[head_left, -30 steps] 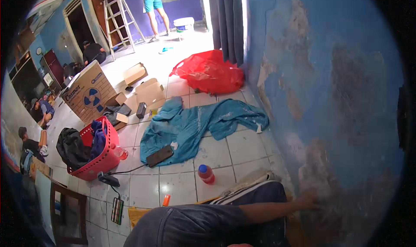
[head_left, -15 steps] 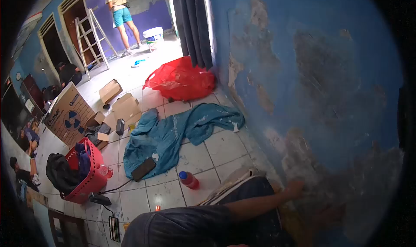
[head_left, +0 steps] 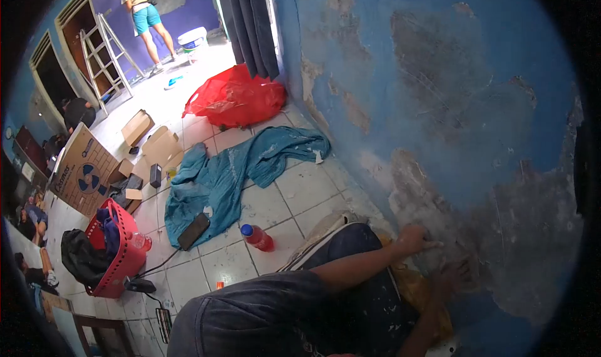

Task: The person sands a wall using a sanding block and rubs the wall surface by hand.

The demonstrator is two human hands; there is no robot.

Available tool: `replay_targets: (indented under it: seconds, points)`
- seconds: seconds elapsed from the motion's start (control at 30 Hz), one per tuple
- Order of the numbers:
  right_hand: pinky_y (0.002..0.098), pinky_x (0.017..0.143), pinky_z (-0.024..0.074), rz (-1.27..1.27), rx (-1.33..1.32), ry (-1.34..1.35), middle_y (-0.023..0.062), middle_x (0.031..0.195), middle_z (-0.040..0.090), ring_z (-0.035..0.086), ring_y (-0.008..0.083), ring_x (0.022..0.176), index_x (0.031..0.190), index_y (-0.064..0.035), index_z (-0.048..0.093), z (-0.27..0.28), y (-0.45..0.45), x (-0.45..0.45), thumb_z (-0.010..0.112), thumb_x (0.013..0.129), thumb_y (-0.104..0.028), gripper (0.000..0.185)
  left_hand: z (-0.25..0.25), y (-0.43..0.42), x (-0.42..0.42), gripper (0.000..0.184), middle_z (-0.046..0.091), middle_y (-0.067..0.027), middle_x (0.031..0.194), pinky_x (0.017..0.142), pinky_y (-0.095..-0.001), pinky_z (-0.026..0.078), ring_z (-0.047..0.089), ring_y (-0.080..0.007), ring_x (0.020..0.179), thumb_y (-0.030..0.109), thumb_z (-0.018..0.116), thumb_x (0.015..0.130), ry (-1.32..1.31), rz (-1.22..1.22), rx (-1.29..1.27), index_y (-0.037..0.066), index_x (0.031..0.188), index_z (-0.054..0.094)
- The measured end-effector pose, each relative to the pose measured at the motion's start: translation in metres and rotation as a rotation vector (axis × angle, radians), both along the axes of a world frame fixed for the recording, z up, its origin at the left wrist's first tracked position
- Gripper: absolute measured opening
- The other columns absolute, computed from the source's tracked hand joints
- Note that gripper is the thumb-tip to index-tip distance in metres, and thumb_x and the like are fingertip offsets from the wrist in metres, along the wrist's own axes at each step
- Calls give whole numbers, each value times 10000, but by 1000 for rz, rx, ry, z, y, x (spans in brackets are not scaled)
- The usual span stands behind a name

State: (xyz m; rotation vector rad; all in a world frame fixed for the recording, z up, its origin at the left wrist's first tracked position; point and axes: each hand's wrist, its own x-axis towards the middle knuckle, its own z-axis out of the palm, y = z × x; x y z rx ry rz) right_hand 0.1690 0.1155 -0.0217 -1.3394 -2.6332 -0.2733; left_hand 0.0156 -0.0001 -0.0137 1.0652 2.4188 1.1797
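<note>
Low on the worn blue wall (head_left: 438, 163), my left hand (head_left: 414, 240) is at a grey, rough patch with its fingers curled in and one finger stretched out; anything inside it is too small to make out. Just below and to the right, my right hand (head_left: 453, 275) touches the same patch, its fingers apart and nothing visible in them. Both hands are close together but not touching. Under my left arm are dark trousers with pale specks, and a yellow cloth (head_left: 410, 287) lies beside the wall.
On the tiles are a red bottle (head_left: 258, 239), a teal cloth (head_left: 216, 182) with a phone (head_left: 193, 232), a red bag (head_left: 241, 97), a pink basket (head_left: 125, 257) and a fan box (head_left: 84, 172). A ladder (head_left: 106, 60) and a standing person (head_left: 147, 19) are farther back; several people sit at left.
The view has swung right and down toward the wall. My right hand and forearm now show clearly at the patch; my left hand has its fingers curled more visibly.
</note>
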Motion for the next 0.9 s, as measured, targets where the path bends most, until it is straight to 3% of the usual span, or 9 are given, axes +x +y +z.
replay_targets:
  seconds: [0.1, 0.17, 0.27, 0.33, 0.4, 0.5, 0.67, 0.73, 0.9]
  points:
    - [623, 1044, 265, 36, 71, 5, 211, 1393, 440, 440, 409, 1218, 1449, -19, 317, 5, -6, 1, 407, 954, -541, 726, -4, -5, 0, 607, 582, -150, 561, 626, -428, 493, 605, -295, 553, 590, 648, 800, -100, -59, 92, 14, 608, 662]
    - [620, 1041, 271, 77, 153, 60, 213, 1394, 438, 430, 409, 1232, 1449, -13, 316, -10, -2, 5, 394, 958, -547, 730, -9, -13, 2, 518, 604, -154, 599, 668, -435, 501, 617, -311, 587, 509, 643, 839, 203, -90, 102, 30, 648, 684]
    - [615, 1040, 279, 124, 243, 140, 217, 1398, 432, 415, 411, 1251, 1449, -7, 313, -12, 0, 3, 376, 963, -556, 737, -8, -33, 15, 426, 635, -157, 672, 773, -445, 488, 637, -321, 679, 449, 639, 858, 168, -180, -16, 41, 759, 712]
    - [613, 1042, 282, 130, 254, 184, 220, 1405, 423, 405, 414, 1263, 1451, -4, 308, -9, -7, 4, 364, 966, -562, 742, 24, -89, 44, 444, 628, -123, 681, 776, -435, 478, 605, -298, 664, 412, 606, 915, 259, -212, 344, 39, 678, 650]
    - [611, 1043, 285, 126, 259, 214, 222, 1411, 417, 398, 416, 1272, 1453, -2, 305, -3, -15, 7, 356, 968, -566, 746, 54, -150, 61, 333, 656, -115, 809, 918, -449, 419, 624, -289, 853, 368, 619, 917, 225, -340, 106, 56, 819, 683]
    - [617, 1063, 263, 64, 105, -7, 223, 1451, 373, 357, 415, 1319, 1470, -11, 281, 19, -26, 7, 333, 972, -576, 755, 44, -223, 74, 238, 647, -90, 1038, 1010, -452, 354, 567, -271, 1104, 290, 647, 884, 275, -304, 192, 92, 1015, 671]
    - [616, 1095, 217, 41, 10, -79, 203, 1503, 310, 308, 393, 1369, 1504, -37, 200, 20, -28, 8, 324, 971, -582, 772, 34, -293, 79, 392, 533, -109, 1320, 1113, -505, 256, 414, -316, 1325, 276, 633, 903, 183, -242, 210, 103, 1246, 556]
    - [612, 1104, 203, 43, -32, -74, 194, 1513, 297, 291, 383, 1384, 1512, -44, 174, 23, -33, 8, 325, 971, -578, 775, 40, -301, 83, 593, 347, -142, 1495, 1152, -503, 196, 262, -326, 1418, 362, 599, 917, 360, -124, 11, 104, 1413, 402]
    - [591, 1120, 191, 30, -58, -155, 156, 1553, 229, 225, 349, 1421, 1522, -54, 130, 22, -35, 13, 380, 976, -489, 741, 41, -273, 83, 756, 178, -149, 1572, 1154, -514, 175, 162, -331, 1451, 503, 531, 915, 492, -5, -251, 98, 1496, 268]
